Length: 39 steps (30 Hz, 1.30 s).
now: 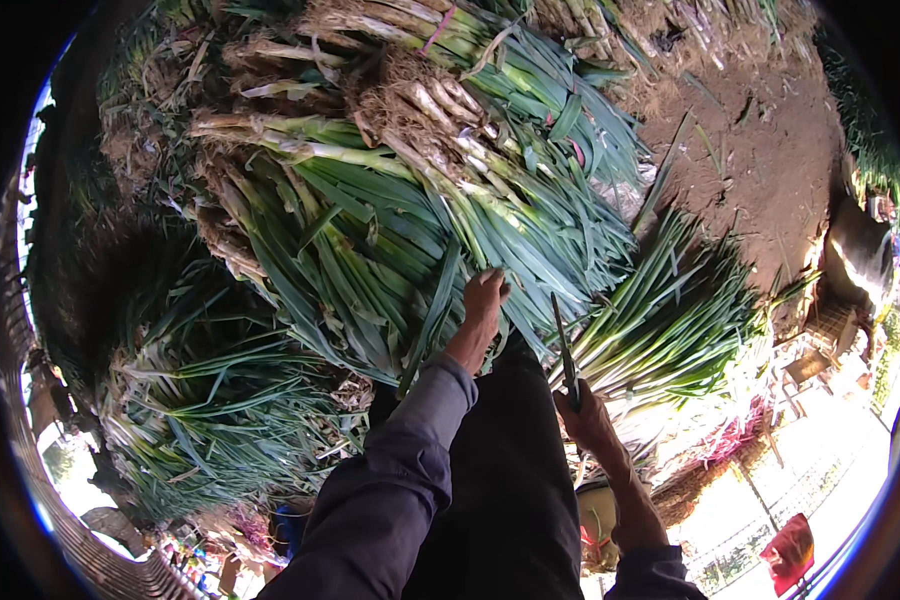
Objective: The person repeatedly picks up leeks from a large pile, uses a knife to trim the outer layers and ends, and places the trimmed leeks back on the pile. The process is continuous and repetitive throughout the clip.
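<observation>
Long green leeks (435, 202) with soil-caked roots lie heaped in front of me, their leaves pointing towards me. My left hand (486, 300) is at the leaf ends with its fingers curled; whether it grips a leaf cannot be told. In my right hand (586, 416) is the handle of a long, narrow-bladed knife (564, 337), its blade pointing away from me beside the leaf tips. A pink tie (439, 30) goes round one leek bundle at the top. Thinner green onions (667, 315) lie just right of the knife.
Another pile of green onions (225, 435) lies at the lower left. Bare brown soil (750, 165) with loose leaves is at the upper right. Pink-red twine (735, 435) lies to the right, and a red bag (789, 555) is at the lower right.
</observation>
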### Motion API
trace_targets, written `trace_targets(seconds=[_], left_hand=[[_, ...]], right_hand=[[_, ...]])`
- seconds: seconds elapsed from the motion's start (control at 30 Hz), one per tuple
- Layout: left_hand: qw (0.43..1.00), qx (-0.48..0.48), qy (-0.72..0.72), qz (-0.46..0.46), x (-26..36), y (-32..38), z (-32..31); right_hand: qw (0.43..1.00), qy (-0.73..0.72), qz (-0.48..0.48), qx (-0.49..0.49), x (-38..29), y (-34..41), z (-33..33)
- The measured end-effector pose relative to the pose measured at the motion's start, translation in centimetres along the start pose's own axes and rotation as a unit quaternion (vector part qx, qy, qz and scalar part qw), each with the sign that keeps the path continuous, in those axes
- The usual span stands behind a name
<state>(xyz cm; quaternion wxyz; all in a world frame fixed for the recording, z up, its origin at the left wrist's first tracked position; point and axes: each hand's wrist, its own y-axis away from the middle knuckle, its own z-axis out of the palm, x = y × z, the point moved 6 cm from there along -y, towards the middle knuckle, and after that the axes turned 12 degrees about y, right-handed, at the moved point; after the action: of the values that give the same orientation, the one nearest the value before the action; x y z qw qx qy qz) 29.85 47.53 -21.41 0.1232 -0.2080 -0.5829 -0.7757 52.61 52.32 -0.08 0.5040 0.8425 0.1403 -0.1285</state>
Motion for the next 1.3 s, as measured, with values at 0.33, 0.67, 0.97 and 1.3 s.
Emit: trace_targets(seconds=[0.33,0.67,0.97,1.3], left_hand=[[0.901,0.378,-0.208,0.057,1.9,-11.4,7.8],[0.892,0.246,-0.246,0.289,3.1,-16.0,7.7],[0.958,0.016,-0.032,0.285,4.1,-2.3,0.7],[0.991,-0.011,0.122,0.048,19.6,9.6,-16.4]], right_hand=[[0.998,-0.056,-0.036,0.014,2.8,-4.3,3.5],[0.981,-0.165,0.005,0.102,7.1,-2.6,1.8],[0.989,0.036,-0.140,0.023,-3.5,-3.7,-1.8],[0.951,0.200,-0.232,-0.048,-17.4,1.4,0.5]])
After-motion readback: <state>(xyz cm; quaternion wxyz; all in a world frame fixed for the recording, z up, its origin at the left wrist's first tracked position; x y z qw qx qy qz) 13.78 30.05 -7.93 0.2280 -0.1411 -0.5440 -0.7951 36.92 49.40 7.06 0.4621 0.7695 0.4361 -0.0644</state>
